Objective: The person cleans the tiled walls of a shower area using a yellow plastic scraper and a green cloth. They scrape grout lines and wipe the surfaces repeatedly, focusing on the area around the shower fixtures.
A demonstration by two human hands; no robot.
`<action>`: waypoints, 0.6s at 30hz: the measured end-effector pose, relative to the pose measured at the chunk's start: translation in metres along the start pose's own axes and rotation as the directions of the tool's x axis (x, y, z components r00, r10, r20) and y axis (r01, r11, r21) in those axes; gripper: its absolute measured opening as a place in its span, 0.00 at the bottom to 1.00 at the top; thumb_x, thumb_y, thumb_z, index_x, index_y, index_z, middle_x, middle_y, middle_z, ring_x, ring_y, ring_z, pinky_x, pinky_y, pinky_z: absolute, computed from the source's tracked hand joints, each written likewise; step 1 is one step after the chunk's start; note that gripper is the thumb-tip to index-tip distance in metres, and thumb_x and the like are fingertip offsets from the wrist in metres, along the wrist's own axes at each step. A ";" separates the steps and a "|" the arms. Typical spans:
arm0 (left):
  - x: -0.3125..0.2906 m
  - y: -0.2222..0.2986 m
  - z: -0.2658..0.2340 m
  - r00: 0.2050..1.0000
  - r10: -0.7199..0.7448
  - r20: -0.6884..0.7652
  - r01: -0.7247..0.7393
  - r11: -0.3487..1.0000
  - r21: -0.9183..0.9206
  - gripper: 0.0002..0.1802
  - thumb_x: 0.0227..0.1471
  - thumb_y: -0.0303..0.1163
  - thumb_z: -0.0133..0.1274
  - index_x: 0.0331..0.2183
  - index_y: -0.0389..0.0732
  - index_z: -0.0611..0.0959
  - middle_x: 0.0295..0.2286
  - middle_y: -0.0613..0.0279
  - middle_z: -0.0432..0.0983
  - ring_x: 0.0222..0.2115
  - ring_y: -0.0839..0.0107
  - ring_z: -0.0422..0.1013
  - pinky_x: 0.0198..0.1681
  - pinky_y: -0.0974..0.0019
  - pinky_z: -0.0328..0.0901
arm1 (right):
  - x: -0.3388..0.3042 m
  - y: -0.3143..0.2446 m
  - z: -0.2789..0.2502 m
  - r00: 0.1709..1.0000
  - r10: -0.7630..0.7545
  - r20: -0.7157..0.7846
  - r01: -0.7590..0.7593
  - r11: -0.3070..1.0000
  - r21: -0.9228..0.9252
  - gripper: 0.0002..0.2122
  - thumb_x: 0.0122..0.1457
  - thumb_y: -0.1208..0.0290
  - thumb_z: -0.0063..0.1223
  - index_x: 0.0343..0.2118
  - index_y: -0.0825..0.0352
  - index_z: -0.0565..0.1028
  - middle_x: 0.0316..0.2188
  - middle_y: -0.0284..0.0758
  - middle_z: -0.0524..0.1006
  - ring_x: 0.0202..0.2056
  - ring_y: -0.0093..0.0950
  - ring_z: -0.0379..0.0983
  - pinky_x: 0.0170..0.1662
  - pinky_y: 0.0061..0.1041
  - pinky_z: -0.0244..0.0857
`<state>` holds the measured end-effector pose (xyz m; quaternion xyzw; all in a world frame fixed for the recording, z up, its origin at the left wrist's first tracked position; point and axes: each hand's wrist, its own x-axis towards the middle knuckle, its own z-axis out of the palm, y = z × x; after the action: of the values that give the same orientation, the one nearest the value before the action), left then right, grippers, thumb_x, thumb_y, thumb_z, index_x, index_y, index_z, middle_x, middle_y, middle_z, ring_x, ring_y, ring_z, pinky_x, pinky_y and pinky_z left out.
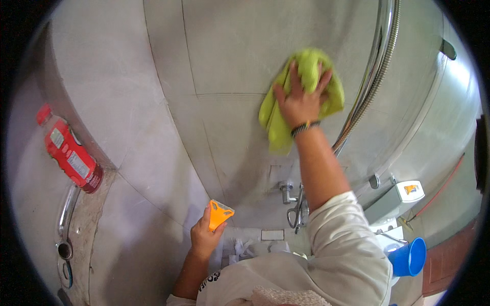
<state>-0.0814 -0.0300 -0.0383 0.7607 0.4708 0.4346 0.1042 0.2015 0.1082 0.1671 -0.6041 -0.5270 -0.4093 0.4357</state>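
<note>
My right hand (300,108) presses a lime-green cloth (278,130) flat to the grey tiled wall (229,51). Its fingers are spread over the cloth, with a bunched fold rising between them. Lower and to the left, my left hand (203,240) grips a small orange scraper (216,222) by its lower end. The scraper's wide edge points up and away from my palm, near the wall corner but apart from the cloth.
A chrome shower pipe with a metal hose (370,86) runs right of the cloth. Below are a wall tap (287,191) and a toilet cistern (385,206). A blue bucket (416,257) stands lower right. At left, a red bottle (76,155) sits on a ledge (84,224).
</note>
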 end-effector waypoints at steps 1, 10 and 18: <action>0.000 0.000 0.001 1.000 0.005 0.015 -0.005 1.000 -0.002 0.39 0.33 0.29 0.60 0.49 0.36 0.62 0.31 0.47 0.72 0.31 0.55 0.71 0.33 0.64 0.66 | -0.037 0.007 0.010 0.996 -0.014 0.091 0.017 0.999 -0.038 0.29 0.42 0.48 0.49 0.50 0.46 0.60 0.54 0.46 0.47 0.55 0.57 0.33 0.46 0.63 0.42; -0.012 0.004 0.005 0.996 0.001 0.092 0.000 1.000 -0.003 0.38 0.34 0.36 0.59 0.48 0.35 0.62 0.30 0.47 0.72 0.29 0.54 0.71 0.30 0.63 0.66 | -0.274 -0.007 0.049 0.787 0.086 0.611 -0.095 0.995 -0.019 0.22 0.47 0.66 0.47 0.49 0.48 0.62 0.51 0.47 0.54 0.52 0.52 0.47 0.43 0.44 0.59; -0.025 0.018 0.020 0.922 -0.377 -0.088 0.300 0.840 -0.452 0.37 0.42 0.22 0.48 0.53 0.36 0.51 0.42 0.48 0.64 0.40 0.63 0.65 0.43 0.68 0.59 | -0.320 -0.038 0.006 0.567 -0.071 0.821 -0.562 0.696 0.448 0.25 0.40 0.83 0.43 0.45 0.52 0.68 0.41 0.47 0.65 0.43 0.44 0.61 0.47 0.34 0.57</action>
<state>-0.0601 -0.0551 -0.0545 0.5822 0.4977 0.5669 0.3033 0.1289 0.0264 -0.1361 -0.5922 -0.6734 0.1903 0.3996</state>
